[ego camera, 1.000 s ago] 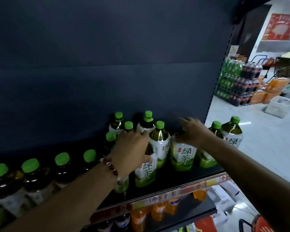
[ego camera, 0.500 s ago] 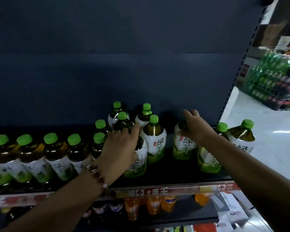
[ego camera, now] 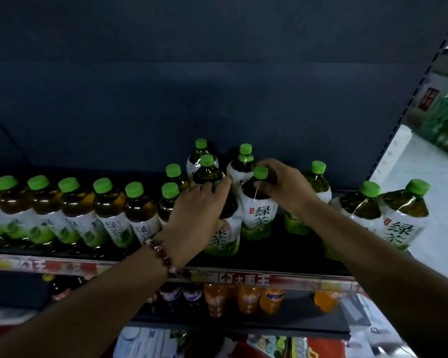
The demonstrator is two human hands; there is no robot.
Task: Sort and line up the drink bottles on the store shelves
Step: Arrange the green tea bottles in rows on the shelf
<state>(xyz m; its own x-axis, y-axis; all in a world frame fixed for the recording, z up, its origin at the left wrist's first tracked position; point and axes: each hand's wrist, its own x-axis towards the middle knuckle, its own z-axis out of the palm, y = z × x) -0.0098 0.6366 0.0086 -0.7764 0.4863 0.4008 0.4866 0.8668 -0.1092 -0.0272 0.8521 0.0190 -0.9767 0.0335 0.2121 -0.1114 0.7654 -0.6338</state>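
My right hand [ego camera: 286, 188] has moved since half a second ago: it sat on the top of a bottle further right, now it is one bottle inward, fingers curled round the neck of a green tea bottle [ego camera: 259, 205] just under its green cap [ego camera: 260, 172]. The bottle it left [ego camera: 318, 192] stands behind my right wrist, cap uncovered now. My left hand [ego camera: 198, 213] stays on the same front bottle [ego camera: 224, 229] as before, fingers wrapped over its shoulder; its cap is hidden under my hand. The two held bottles touch side by side, between my hands, near the front of the shelf [ego camera: 282, 246].

Left of my left hand a row of green-capped bottles [ego camera: 88, 210] runs to the frame edge, the outermost one cut off. Behind my hands a cluster of more tea bottles [ego camera: 204, 164] stands near the back panel, some partly hidden by my fingers. Right of my right arm two more bottles [ego camera: 398, 218] stand at the shelf end, leaning in the wide lens.

Beaded bracelet [ego camera: 163, 251] on my left wrist. Below the price strip [ego camera: 230, 277] orange soda bottles [ego camera: 246, 298] and dark ones show, dim, labels unreadable. Items on the lowest level too blurred to name. Floor stock at far right is blurred green packs, cut off.
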